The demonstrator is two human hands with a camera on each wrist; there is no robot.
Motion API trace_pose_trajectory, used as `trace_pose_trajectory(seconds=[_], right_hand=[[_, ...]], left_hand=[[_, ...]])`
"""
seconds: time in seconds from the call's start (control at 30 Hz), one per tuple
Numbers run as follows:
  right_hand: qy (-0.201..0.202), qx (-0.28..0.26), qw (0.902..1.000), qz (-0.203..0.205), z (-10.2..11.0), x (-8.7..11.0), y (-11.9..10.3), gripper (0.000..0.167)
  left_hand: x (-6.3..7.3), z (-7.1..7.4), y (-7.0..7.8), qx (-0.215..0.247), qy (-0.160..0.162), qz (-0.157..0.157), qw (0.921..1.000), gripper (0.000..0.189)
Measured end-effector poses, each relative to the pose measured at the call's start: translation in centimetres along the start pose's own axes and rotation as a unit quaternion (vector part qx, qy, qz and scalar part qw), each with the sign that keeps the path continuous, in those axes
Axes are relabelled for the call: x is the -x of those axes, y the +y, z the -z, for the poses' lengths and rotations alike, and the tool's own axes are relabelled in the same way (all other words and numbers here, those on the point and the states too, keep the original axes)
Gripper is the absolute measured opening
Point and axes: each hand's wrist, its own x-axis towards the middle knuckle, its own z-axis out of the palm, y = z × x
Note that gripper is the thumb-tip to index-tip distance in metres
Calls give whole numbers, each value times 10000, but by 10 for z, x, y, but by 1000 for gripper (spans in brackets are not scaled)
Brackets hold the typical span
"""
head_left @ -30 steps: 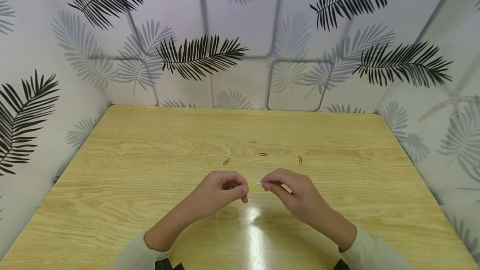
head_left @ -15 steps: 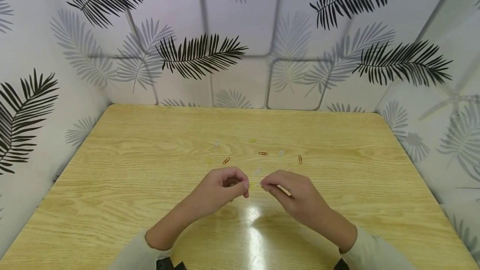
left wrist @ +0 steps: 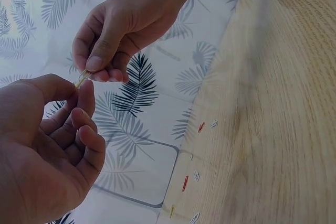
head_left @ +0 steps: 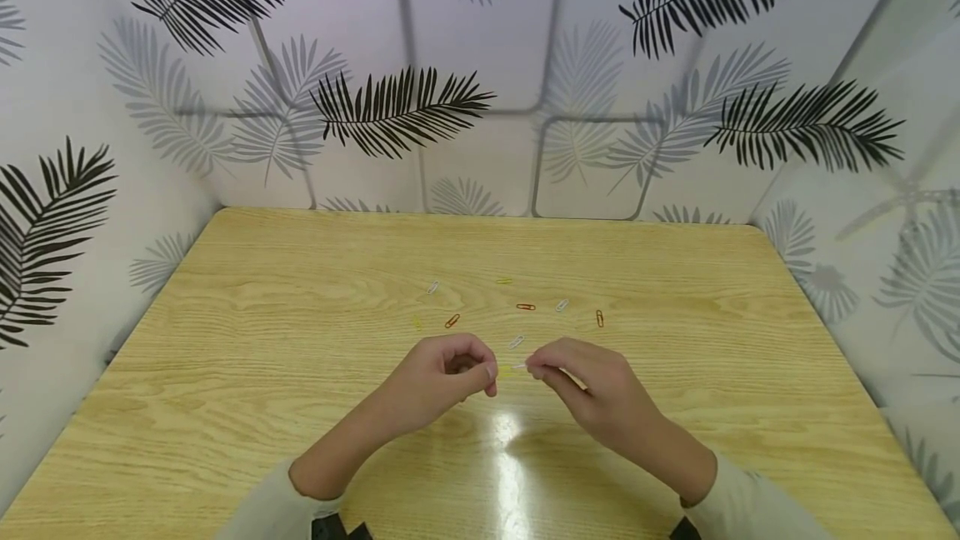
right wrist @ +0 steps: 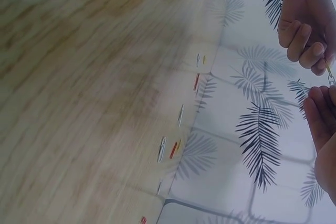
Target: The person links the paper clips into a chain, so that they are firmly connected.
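Note:
Between thumb and fingers, my left hand (head_left: 442, 373) pinches a yellow paper clip (head_left: 504, 371). My right hand (head_left: 592, 382) pinches a white paper clip (head_left: 519, 366) from the other side. The fingertips face each other with a small gap, and the two clips meet in it. In the left wrist view the yellow clip (left wrist: 78, 84) runs up toward the right hand's thumb. The right wrist view has the white clip (right wrist: 332, 80) at its right edge, end to end with the yellow one. Whether the clips are linked or only touching, I cannot tell.
Beyond the hands, loose paper clips lie scattered on the wooden table (head_left: 300, 340): red ones (head_left: 452, 321), white ones (head_left: 562, 305) and yellow ones (head_left: 504, 281). A white clip (head_left: 517, 342) is closest to the fingers. Leaf-patterned sheeting (head_left: 480, 165) borders the table behind and at the sides.
The right hand with the white clip came slightly left toward the yellow clip, then drew back a little to the right. My left hand rose slightly and then stayed still.

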Motion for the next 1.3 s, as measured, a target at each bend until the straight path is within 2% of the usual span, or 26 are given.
trace_pose_trajectory(seconds=[0.27,0.7,0.93,1.13,1.3], right_hand=[[94,347,9986,386,-1,-1,0,23],[163,136,9997,99,-2,1,-4,24],[448,97,9989,-8,-6,3,-6,24],[767,173,9968,136,-9,3,-6,23],[932,357,9947,231,-11,1,-8,22]], left_hand=[[-2,-1,0,86,-80,-72,9999,15],[-5,-2,0,133,-25,-203,9997,17],[-7,-5,-1,194,-3,-271,9994,19],[-8,-9,-1,573,1,-240,9981,19],[-10,-14,-2,984,158,-258,9947,20]])
